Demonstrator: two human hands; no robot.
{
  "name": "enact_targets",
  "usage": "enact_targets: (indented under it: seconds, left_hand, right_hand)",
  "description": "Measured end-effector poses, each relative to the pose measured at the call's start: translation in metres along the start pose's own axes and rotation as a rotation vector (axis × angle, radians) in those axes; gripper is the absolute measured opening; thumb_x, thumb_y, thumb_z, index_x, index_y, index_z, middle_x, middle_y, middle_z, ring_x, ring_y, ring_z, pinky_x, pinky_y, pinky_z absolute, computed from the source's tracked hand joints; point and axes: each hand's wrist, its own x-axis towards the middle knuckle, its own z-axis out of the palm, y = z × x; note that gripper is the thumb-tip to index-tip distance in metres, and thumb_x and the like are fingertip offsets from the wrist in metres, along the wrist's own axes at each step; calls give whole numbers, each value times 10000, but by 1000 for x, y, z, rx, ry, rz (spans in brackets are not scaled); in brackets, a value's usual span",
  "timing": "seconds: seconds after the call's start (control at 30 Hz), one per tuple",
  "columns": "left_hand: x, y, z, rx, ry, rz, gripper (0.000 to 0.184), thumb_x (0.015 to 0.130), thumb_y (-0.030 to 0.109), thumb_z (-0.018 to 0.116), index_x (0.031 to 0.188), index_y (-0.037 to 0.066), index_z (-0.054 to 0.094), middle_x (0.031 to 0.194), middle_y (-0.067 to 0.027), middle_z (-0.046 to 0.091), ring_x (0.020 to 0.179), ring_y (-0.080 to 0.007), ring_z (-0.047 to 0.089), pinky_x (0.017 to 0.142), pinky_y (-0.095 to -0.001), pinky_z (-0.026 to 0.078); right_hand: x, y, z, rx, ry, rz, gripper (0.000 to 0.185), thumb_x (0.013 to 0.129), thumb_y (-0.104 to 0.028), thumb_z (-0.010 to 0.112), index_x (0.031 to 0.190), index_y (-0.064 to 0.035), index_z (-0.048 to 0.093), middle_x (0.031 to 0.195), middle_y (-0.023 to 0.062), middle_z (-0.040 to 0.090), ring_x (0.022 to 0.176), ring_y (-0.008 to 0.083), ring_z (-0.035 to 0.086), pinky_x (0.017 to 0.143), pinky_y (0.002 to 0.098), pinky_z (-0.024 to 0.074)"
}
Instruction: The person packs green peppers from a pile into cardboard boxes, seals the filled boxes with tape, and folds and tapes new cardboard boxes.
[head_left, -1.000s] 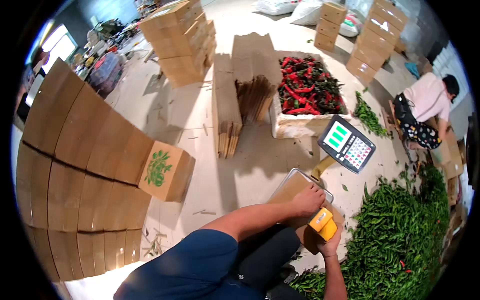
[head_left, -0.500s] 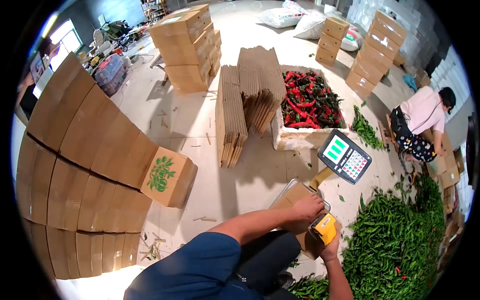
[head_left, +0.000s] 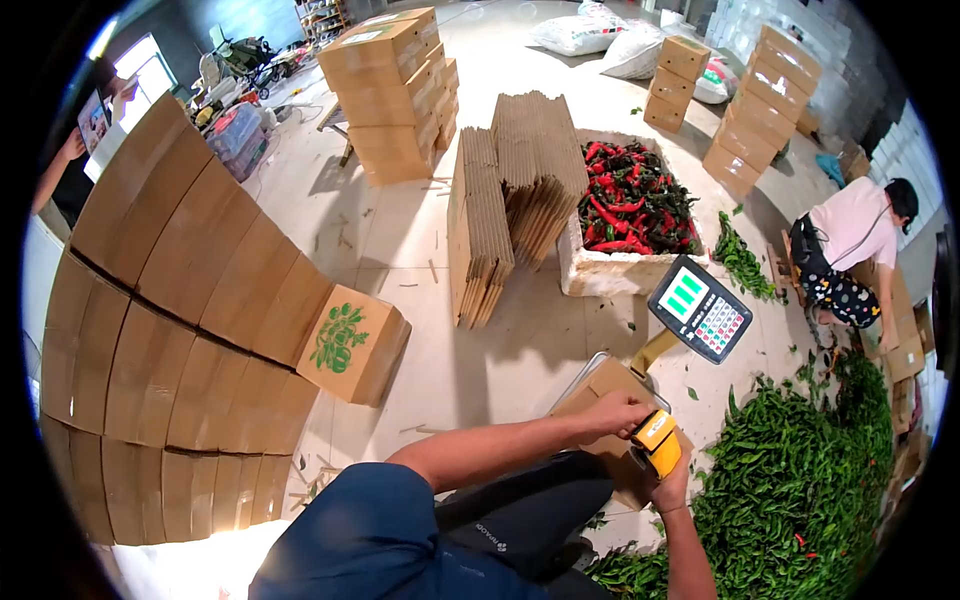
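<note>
The right hand [head_left: 672, 487] is clamped around a yellow tape dispenser [head_left: 657, 441], near the right edge of a carton [head_left: 606, 381] on the scale [head_left: 702, 308]. The left hand [head_left: 616, 414] bunches its fingers just beside the dispenser; from here I can't tell whether they pinch anything. Green peppers [head_left: 790, 490] lie heaped to the right.

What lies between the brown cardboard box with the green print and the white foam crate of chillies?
In the head view, upright stacks of flattened brown cardboard, with pale floor between them and the printed box.
</note>
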Motion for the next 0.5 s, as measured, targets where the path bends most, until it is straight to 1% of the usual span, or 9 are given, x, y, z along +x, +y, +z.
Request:
enact_targets:
  seconds: [0.07,0.1,0.17,0.2,0.3,0.37,0.5]
  left_hand:
    - [-5,10,4,92,19,24,442,975,415,590,1013,-19,666,809,-38,636,699,-111,565,628,-260,474]
    - [-7,12,5,129,27,13,431,975,404,588,1021,-17,670,801,-42,636,701,-111,566,631,-259,477]
    - [-8,17,6,206,47,-6,410,975,382,584,1036,-13,677,785,-49,636,705,-112,569,638,-257,483]
    - [-12,22,7,245,70,16,401,975,374,581,1043,-8,681,800,-65,649,722,-129,585,652,-272,492]
    - [-24,30,10,370,122,98,377,973,352,571,1063,5,688,848,-111,686,773,-184,631,697,-323,513]
    - [-23,31,10,467,132,187,364,970,336,563,1073,10,689,886,-137,707,806,-228,658,731,-363,521]
    - [-21,33,6,438,140,244,321,901,265,575,906,-30,701,752,-137,681,685,-215,644,634,-367,500]
  right_hand:
    - [-1,-12,-5,-166,-24,-18,536,808,-98,760,1195,23,411,1045,170,621,967,291,646,860,377,520]
    - [1,-25,-5,-249,-35,-28,523,817,-105,752,1195,20,412,1039,176,622,966,303,648,853,380,521]
    - [2,-38,0,-214,-6,-31,514,817,-107,747,1191,13,416,1027,185,619,953,326,645,843,385,521]
    - [2,-40,2,-196,8,-31,509,817,-108,745,1190,10,418,1021,189,618,947,337,644,839,387,521]
    - [2,-32,-5,-312,-33,-77,512,819,-112,739,1201,8,420,1033,185,615,943,332,639,843,391,517]
    - [0,-27,-4,-323,-17,-36,540,815,-105,738,1228,12,410,1028,176,604,945,319,628,856,392,511]
    - [0,-31,-4,-324,-13,-6,554,813,-101,735,1241,14,404,1047,175,600,965,308,623,871,390,506]
